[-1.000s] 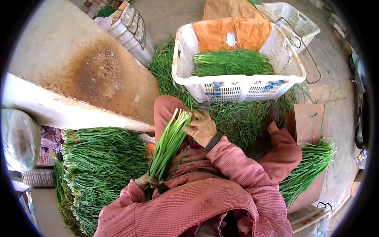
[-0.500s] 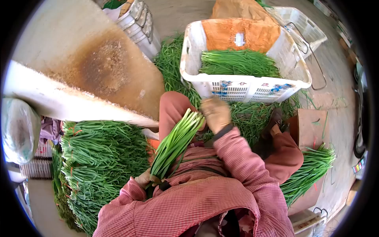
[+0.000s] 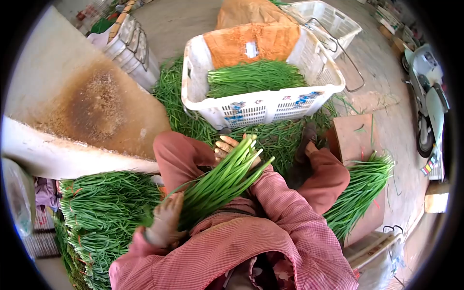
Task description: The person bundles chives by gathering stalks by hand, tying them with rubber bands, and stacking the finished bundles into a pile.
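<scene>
A loose bunch of garlic chives (image 3: 217, 181) lies slantwise above my lap, its pale cut ends up and to the right. My right hand (image 3: 226, 147), in a soiled glove, holds it from beneath near those ends; its fingertips show on the far side and the palm is hidden. My gloved left hand (image 3: 166, 220) closes on the leafy end at the lower left, a little blurred. In front of my knees stands a white plastic crate (image 3: 266, 108) with chives (image 3: 256, 77) laid inside and an orange sack lining (image 3: 253, 43).
Stacked tied chives (image 3: 111, 217) stand at my left, below a stained pale slab (image 3: 92, 106). Loose leaves (image 3: 285, 140) litter the floor around the crate. On my right, another bunch (image 3: 362, 193) rests on cardboard (image 3: 357, 140). A scooter (image 3: 427, 96) is farther right.
The view has turned, shifting the surroundings left. My right hand has moved from beside the cut ends to beneath the bunch, which now lies flatter and more fanned. My left hand shows more fully.
</scene>
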The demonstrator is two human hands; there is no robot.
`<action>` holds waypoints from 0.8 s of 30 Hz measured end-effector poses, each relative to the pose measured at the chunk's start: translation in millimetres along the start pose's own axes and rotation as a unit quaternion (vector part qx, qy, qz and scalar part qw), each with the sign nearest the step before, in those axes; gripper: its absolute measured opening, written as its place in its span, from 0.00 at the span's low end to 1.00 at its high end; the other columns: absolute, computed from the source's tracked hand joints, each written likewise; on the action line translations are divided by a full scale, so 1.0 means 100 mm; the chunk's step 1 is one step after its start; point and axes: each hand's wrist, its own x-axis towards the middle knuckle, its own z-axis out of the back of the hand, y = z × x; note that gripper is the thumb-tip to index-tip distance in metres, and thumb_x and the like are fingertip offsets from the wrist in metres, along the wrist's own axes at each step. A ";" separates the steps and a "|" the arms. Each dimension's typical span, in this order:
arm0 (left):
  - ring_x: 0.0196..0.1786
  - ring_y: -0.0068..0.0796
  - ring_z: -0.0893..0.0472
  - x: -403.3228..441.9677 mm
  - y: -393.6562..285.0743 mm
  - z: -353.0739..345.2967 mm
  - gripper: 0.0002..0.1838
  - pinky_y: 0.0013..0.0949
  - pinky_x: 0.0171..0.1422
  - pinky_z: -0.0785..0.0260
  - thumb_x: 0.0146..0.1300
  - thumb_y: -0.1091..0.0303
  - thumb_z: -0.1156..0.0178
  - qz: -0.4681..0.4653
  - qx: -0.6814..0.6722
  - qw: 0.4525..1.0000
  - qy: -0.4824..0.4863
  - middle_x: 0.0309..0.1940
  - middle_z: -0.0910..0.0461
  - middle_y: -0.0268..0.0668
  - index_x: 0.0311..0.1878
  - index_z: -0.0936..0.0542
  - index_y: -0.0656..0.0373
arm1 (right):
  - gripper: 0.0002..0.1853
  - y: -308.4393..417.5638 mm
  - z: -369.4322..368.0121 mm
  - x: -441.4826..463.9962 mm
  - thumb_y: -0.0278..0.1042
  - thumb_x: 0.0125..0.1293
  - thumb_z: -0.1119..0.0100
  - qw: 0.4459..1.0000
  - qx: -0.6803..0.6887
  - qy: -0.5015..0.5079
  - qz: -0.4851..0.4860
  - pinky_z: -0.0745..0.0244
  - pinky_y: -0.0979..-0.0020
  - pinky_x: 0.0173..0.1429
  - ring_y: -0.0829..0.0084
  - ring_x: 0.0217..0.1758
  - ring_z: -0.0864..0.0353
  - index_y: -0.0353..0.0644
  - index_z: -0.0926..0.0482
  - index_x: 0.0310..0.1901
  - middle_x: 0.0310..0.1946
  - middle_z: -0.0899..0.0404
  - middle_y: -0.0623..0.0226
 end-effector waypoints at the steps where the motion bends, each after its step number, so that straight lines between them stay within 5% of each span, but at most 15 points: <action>1: 0.57 0.38 0.35 0.07 0.19 0.26 0.53 0.38 0.55 0.42 0.29 0.57 0.30 -0.089 -0.131 0.987 0.025 0.55 0.37 0.46 0.62 0.45 0.63 | 0.35 0.02 -0.01 -0.03 0.60 0.64 0.78 1.000 -0.014 -0.009 -0.003 0.52 0.57 0.67 0.57 0.63 0.44 0.39 0.52 0.63 0.61 0.46 0.52; 2: 0.58 0.40 0.37 0.22 0.28 0.56 0.53 0.37 0.58 0.43 0.29 0.59 0.30 -0.111 -0.301 0.945 0.064 0.56 0.39 0.48 0.61 0.46 0.65 | 0.37 0.02 -0.03 -0.04 0.62 0.63 0.80 0.999 -0.025 -0.017 -0.010 0.52 0.56 0.67 0.56 0.63 0.44 0.38 0.52 0.63 0.61 0.46 0.51; 4: 0.56 0.39 0.34 0.38 0.20 0.70 0.49 0.34 0.60 0.44 0.34 0.62 0.30 -0.069 -0.291 0.946 -0.128 0.55 0.36 0.48 0.60 0.44 0.67 | 0.39 -0.05 -0.14 0.07 0.64 0.62 0.82 1.000 -0.004 0.011 -0.017 0.53 0.56 0.67 0.56 0.63 0.44 0.37 0.53 0.63 0.60 0.45 0.49; 6: 0.53 0.34 0.31 0.88 0.29 0.17 0.43 0.33 0.59 0.43 0.39 0.65 0.31 -0.164 -0.311 0.933 -0.079 0.51 0.31 0.44 0.59 0.41 0.66 | 0.37 -0.11 -0.29 0.22 0.63 0.62 0.78 0.998 -0.036 -0.008 -0.044 0.46 0.56 0.64 0.57 0.60 0.38 0.38 0.47 0.62 0.57 0.38 0.51; 8: 0.50 0.28 0.30 1.10 0.03 -0.19 0.39 0.29 0.59 0.42 0.42 0.67 0.32 -0.127 -0.601 0.760 0.210 0.48 0.28 0.39 0.58 0.39 0.67 | 0.32 -0.07 -0.69 0.32 0.57 0.64 0.70 0.984 -0.082 -0.130 -0.092 0.41 0.63 0.61 0.59 0.55 0.32 0.34 0.38 0.56 0.53 0.33 0.49; 9: 0.49 0.26 0.30 1.08 -0.08 -0.32 0.37 0.28 0.58 0.41 0.42 0.68 0.32 -0.092 -0.659 0.715 0.216 0.47 0.27 0.37 0.57 0.37 0.66 | 0.27 0.08 -0.88 0.22 0.52 0.63 0.63 0.907 -0.307 -0.288 0.001 0.39 0.64 0.60 0.60 0.52 0.31 0.35 0.33 0.51 0.51 0.32 0.52; 10: 0.49 0.24 0.30 1.01 -0.16 -0.43 0.35 0.27 0.57 0.40 0.43 0.69 0.33 -0.054 -0.715 0.660 0.225 0.45 0.26 0.36 0.56 0.35 0.66 | 0.22 0.23 -1.05 0.04 0.48 0.62 0.55 0.747 -0.499 -0.430 0.090 0.36 0.65 0.58 0.61 0.49 0.29 0.36 0.28 0.46 0.50 0.30 0.54; 12: 0.47 0.23 0.29 0.92 -0.21 -0.50 0.32 0.27 0.55 0.39 0.43 0.71 0.33 -0.015 -0.730 0.657 0.187 0.44 0.26 0.36 0.54 0.34 0.66 | 0.11 0.37 -1.33 -0.17 0.38 0.57 0.44 0.518 -0.712 -0.397 0.258 0.29 0.69 0.50 0.65 0.40 0.25 0.39 0.22 0.36 0.46 0.27 0.60; 14: 0.45 0.22 0.28 0.85 -0.26 -0.52 0.30 0.26 0.53 0.37 0.44 0.72 0.34 0.033 -0.741 0.653 0.156 0.43 0.25 0.36 0.53 0.32 0.66 | 0.11 0.16 -1.53 -0.11 0.38 0.53 0.41 0.254 -0.917 -0.211 0.223 0.29 0.69 0.48 0.67 0.43 0.26 0.42 0.22 0.36 0.48 0.27 0.67; 17: 0.42 0.20 0.27 0.83 -0.34 -0.47 0.28 0.25 0.50 0.34 0.45 0.74 0.35 0.047 -0.727 0.678 0.097 0.41 0.25 0.35 0.52 0.32 0.66 | 0.08 -0.13 -1.39 -0.07 0.36 0.46 0.38 0.187 -0.930 -0.306 0.087 0.46 0.57 0.60 0.64 0.59 0.39 0.49 0.21 0.31 0.49 0.28 0.70; 18: 0.42 0.20 0.27 0.83 -0.35 -0.49 0.28 0.25 0.50 0.34 0.45 0.74 0.35 0.049 -0.729 0.677 0.091 0.41 0.25 0.35 0.52 0.32 0.66 | 0.08 -0.13 -1.40 -0.06 0.36 0.45 0.38 0.117 -0.955 -0.269 0.055 0.48 0.56 0.60 0.63 0.59 0.38 0.50 0.21 0.30 0.49 0.28 0.69; 22: 0.40 0.19 0.27 0.77 -0.34 -0.50 0.25 0.23 0.48 0.34 0.46 0.76 0.37 0.050 -0.734 0.675 0.059 0.40 0.24 0.33 0.50 0.30 0.66 | 0.09 -0.04 -1.48 0.00 0.35 0.44 0.39 0.142 -0.967 -0.207 0.047 0.46 0.58 0.59 0.60 0.59 0.39 0.48 0.22 0.31 0.52 0.30 0.69; 23: 0.40 0.18 0.27 0.78 -0.36 -0.50 0.24 0.23 0.48 0.34 0.46 0.77 0.37 0.049 -0.733 0.677 0.052 0.39 0.24 0.33 0.49 0.30 0.66 | 0.13 0.00 -1.44 -0.02 0.34 0.44 0.38 0.216 -0.949 -0.219 0.066 0.47 0.57 0.61 0.59 0.61 0.41 0.48 0.21 0.36 0.55 0.33 0.66; 24: 0.40 0.18 0.27 0.78 -0.38 -0.50 0.24 0.23 0.48 0.34 0.46 0.77 0.37 0.047 -0.733 0.677 0.053 0.39 0.24 0.33 0.49 0.30 0.66 | 0.13 0.04 -1.41 -0.05 0.34 0.44 0.38 0.213 -0.949 -0.221 0.066 0.47 0.57 0.61 0.59 0.61 0.41 0.48 0.21 0.36 0.55 0.33 0.66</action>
